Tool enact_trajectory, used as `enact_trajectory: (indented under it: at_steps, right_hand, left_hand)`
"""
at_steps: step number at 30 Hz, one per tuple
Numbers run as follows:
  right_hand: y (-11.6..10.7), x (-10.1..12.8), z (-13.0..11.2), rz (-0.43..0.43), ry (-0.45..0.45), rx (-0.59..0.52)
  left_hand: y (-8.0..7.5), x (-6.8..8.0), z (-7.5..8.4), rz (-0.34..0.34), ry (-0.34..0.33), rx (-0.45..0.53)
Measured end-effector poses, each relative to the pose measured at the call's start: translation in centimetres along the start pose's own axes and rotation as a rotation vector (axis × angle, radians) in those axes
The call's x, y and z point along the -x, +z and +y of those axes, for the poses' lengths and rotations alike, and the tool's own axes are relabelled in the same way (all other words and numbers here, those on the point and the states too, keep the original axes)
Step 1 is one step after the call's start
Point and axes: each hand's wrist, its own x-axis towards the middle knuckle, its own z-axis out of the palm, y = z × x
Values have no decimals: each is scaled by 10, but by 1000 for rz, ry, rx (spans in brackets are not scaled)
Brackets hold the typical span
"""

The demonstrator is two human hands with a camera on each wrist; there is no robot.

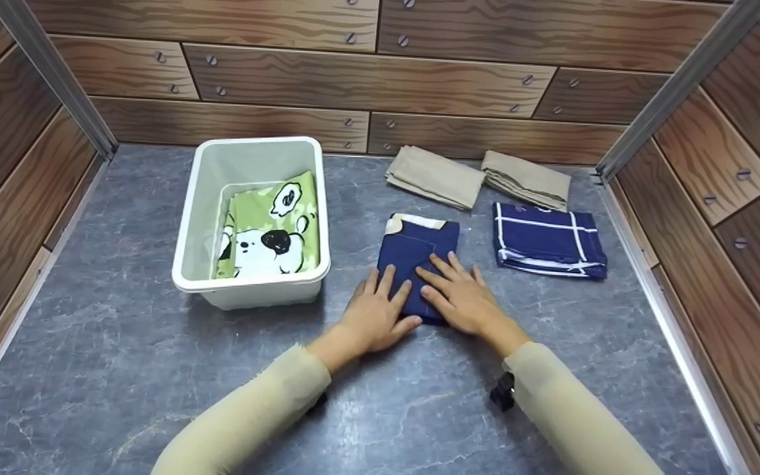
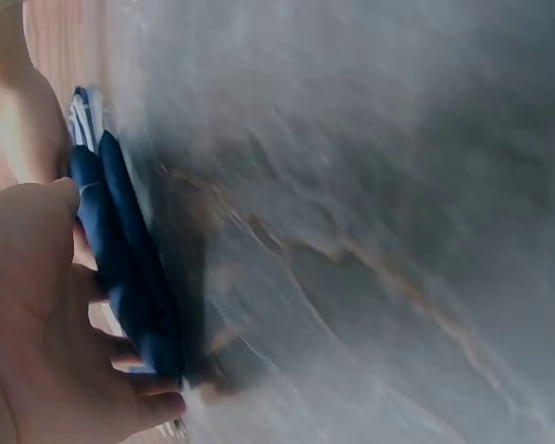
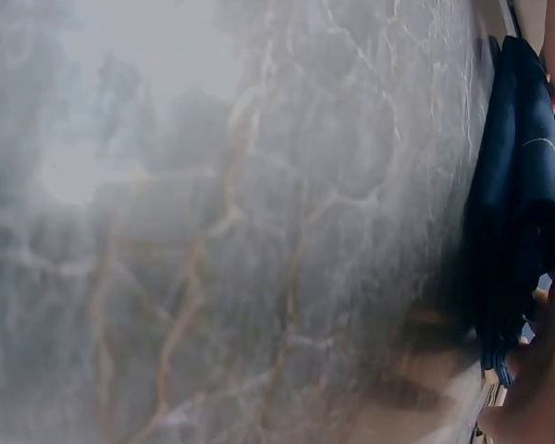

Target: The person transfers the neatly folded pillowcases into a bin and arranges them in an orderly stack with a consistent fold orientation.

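Observation:
A folded navy cloth [image 1: 413, 247] with a cream patch at its far end lies flat on the grey marbled surface, in the middle of the head view. My left hand [image 1: 377, 316] rests on its near left side, fingers spread. From the right, my right hand [image 1: 462, 297] lies on the same cloth with its fingers spread too. In the left wrist view the folded edge of the navy cloth [image 2: 120, 250] shows beside the left hand [image 2: 51, 314]. The right wrist view shows its layered edge [image 3: 513, 185] next to part of the right hand [image 3: 541, 370].
A white bin [image 1: 185, 264] at the left holds a folded green cloth [image 1: 254, 218] with a dog print. Two folded beige cloths [image 1: 436, 177] [image 1: 526, 179] lie at the back right. Nearer sits a folded navy cloth with white lines [image 1: 545, 241]. Wood-pattern walls [image 1: 287, 72] enclose the surface.

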Motion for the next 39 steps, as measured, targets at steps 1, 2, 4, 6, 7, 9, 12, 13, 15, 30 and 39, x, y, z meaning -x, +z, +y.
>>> enact_trajectory:
  at_steps: [1, 2, 4, 6, 7, 9, 12, 13, 15, 30, 39]
  right_hand:
    - [-1, 0, 1, -4, 5, -1]
    - [-2, -1, 1, -4, 7, 0]
    - [-3, -1, 2, -3, 12, 1]
    - [-5, -2, 2, -8, 17, 0]
    - [-5, -2, 2, -13, 22, -3]
    - [-7, -3, 2, -17, 27, -14]
    - [-11, -3, 1, -4, 46, -55]
    - [-12, -2, 0, 9, 52, -71]
    - [-15, -1, 1, 35, 76, -105]
    - [-41, -10, -3, 30, 382, -614]
    - [-50, -14, 0, -106, 591, -1118]
  left_hand:
    - [-1, 1, 2, -5, 5, 22]
    - [-2, 1, 3, -6, 12, 49]
    - [-3, 1, 3, -3, 30, 113]
    - [-4, 1, 1, 2, 44, 191]
    - [-5, 0, -1, 7, 46, 235]
    - [-6, -1, -5, 26, 46, 335]
    - [-10, -3, -11, 62, 22, 521]
    - [-11, -5, -13, 78, 10, 587]
    - [-13, -8, -16, 113, -10, 703]
    - [-26, -28, -26, 171, -355, 1373]
    - [-32, -34, -28, 61, -501, 1653]
